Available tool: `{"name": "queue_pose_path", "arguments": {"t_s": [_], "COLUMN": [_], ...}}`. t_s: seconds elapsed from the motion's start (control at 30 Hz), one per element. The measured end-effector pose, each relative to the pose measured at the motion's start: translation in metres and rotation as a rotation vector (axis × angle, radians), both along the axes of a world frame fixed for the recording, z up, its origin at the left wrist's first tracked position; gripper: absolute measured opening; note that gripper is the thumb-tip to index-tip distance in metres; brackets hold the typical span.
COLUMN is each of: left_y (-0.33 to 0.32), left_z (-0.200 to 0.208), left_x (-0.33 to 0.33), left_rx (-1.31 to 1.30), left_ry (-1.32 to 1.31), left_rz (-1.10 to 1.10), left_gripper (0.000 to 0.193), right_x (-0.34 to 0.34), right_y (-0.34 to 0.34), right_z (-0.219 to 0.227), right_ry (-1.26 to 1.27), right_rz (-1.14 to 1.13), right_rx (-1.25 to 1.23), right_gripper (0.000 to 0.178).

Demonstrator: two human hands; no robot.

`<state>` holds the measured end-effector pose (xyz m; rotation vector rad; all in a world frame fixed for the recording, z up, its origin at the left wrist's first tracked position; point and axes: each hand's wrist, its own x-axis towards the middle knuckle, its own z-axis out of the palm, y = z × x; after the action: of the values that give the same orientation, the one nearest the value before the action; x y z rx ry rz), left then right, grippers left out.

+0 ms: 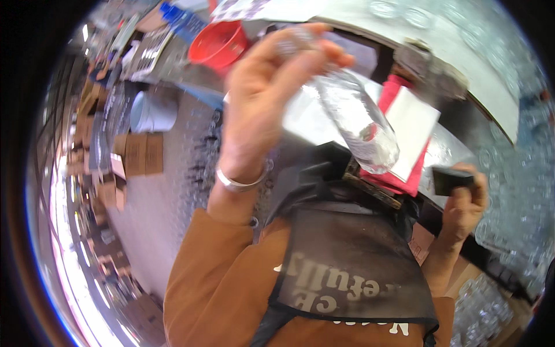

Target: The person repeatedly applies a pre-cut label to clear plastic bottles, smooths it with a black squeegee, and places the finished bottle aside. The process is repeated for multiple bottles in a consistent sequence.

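Note:
Raised in front of me, my left hand (260, 92) is closed round the neck of a clear glass bottle (359, 122). The bottle slants down to the right, its base over a white pad (409, 130) that lies on red cloth (415, 179). At the right, my right hand (464, 208) grips a small dark rectangular block (451, 181), apart from the bottle. Motion blurs my left fingers a little. I cannot make out what the block is.
A grey crumpled rag (430, 66) lies beyond the pad. Many clear glass pieces (514, 191) crowd the right side. A red tub (217, 46) and a blue bottle (182, 22) stand at the far left. On the floor are a white bucket (151, 113) and cardboard boxes (144, 153).

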<state>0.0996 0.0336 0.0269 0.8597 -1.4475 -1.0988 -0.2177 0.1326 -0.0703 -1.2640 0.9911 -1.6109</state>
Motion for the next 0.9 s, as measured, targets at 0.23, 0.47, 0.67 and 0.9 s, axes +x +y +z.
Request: {"name": "queue_pose_path", "arguments": {"t_s": [0.23, 0.47, 0.67, 0.9], "left_y": [0.101, 0.193, 0.252, 0.236], "left_z": [-0.04, -0.279, -0.421, -0.494], "left_x": [0.154, 0.288, 0.349, 0.399], "left_rx": [0.124, 0.562, 0.808, 0.812], "left_ry": [-0.26, -0.544, -0.714, -0.724], "left_rz": [0.757, 1.165, 1.304, 1.428], "left_gripper": [0.032, 0.032, 0.035, 0.037], "right_x": [-0.001, 0.007, 0.049, 0.057], "right_y": [-0.075, -0.11, -0.113, -0.114], "right_z": [0.006, 0.003, 0.008, 0.004], "right_ry": [-0.104, -0.036, 0.116, 0.259], "right_rz": [-0.01, -0.108, -0.234, -0.294], "right_rx": [0.007, 0.146, 0.282, 0.349], "right_gripper": [0.025, 0.022, 0.02, 0.021]}}
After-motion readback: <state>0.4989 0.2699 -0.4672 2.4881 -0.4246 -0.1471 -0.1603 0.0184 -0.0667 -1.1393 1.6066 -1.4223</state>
